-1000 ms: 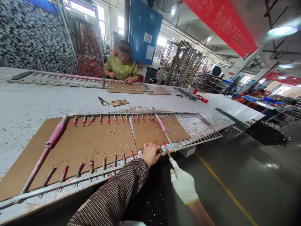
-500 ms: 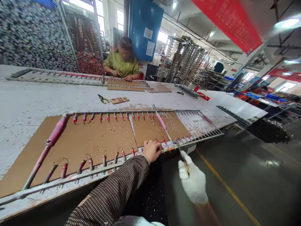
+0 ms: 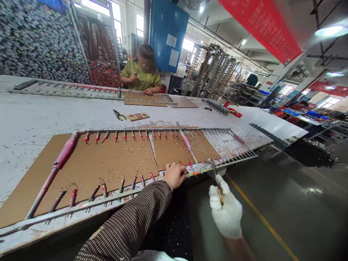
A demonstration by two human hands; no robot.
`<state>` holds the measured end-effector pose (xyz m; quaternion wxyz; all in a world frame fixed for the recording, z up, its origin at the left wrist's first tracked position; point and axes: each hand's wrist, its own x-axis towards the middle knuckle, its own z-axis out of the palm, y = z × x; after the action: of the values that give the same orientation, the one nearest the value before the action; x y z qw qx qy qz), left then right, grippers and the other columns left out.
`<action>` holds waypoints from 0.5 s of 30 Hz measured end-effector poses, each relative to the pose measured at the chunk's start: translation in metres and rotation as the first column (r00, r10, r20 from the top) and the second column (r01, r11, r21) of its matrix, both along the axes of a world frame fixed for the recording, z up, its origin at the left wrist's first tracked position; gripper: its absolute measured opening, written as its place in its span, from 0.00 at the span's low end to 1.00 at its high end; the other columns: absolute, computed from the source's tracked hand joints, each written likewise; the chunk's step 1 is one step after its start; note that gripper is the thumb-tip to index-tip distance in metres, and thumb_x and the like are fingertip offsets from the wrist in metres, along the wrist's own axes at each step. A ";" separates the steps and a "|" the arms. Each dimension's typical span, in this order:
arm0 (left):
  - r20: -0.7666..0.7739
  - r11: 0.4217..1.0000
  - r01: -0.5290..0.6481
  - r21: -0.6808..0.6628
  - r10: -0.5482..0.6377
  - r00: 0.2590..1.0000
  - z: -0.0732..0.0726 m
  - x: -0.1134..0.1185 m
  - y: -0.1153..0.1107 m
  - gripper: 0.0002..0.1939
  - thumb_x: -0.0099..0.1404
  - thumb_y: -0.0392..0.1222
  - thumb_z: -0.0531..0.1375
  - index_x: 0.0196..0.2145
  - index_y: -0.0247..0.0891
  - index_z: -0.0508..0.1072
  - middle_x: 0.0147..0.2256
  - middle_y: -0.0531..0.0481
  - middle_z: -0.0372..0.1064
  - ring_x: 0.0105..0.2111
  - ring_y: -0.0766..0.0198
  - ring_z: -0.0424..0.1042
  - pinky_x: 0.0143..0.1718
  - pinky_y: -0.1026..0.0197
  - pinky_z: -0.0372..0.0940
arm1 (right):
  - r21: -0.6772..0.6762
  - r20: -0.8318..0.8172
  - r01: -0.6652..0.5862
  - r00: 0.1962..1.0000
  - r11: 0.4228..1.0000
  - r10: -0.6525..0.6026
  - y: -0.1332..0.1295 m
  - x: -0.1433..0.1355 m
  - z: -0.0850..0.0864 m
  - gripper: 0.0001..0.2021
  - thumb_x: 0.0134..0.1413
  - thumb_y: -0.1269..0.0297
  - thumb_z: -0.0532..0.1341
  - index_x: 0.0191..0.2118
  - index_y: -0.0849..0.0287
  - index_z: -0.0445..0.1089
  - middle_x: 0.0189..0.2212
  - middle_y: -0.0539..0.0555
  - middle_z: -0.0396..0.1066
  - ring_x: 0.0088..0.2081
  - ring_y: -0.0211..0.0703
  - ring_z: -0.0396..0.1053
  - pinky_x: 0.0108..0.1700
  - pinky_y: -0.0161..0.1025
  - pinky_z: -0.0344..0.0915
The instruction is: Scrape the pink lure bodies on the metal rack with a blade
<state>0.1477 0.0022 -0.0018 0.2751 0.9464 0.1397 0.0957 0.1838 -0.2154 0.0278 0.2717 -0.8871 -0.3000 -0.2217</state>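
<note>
Displaced along the near rail since the earlier frame, the white-gloved right hand (image 3: 225, 209) now stands farther from the bare left hand (image 3: 175, 175) in the head view; work appears to have passed to another stretch of the long grey metal frame with pink-coated crossbars (image 3: 186, 141). Right fingers close around a slender grey metal tool with a brown handle (image 3: 213, 167); left fingers curl at the rail, their grip undeterminable. Before both hands, the frame lies over brown cardboard sheets (image 3: 92, 159) and the white table (image 3: 67, 116). Table edge runs beside the hands; grey floor (image 3: 274, 203) extends rightward, affording elbow room.
</note>
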 end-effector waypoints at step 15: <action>0.005 1.000 0.008 0.017 -0.008 1.000 -0.003 0.001 0.000 0.03 0.65 0.42 0.59 0.34 0.42 0.71 0.39 0.50 0.74 0.45 0.56 0.65 0.48 0.52 0.51 | -0.282 -0.093 -0.112 0.992 0.953 0.089 0.000 0.002 -0.020 0.22 0.64 0.59 0.49 0.59 0.51 0.70 0.28 0.51 0.79 0.26 0.43 0.73 0.31 0.36 0.66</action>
<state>0.1485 0.0019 -0.0051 0.2678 0.9490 0.1343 0.0980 0.1860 -0.2154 0.0081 0.1629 -0.9088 -0.3628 -0.1263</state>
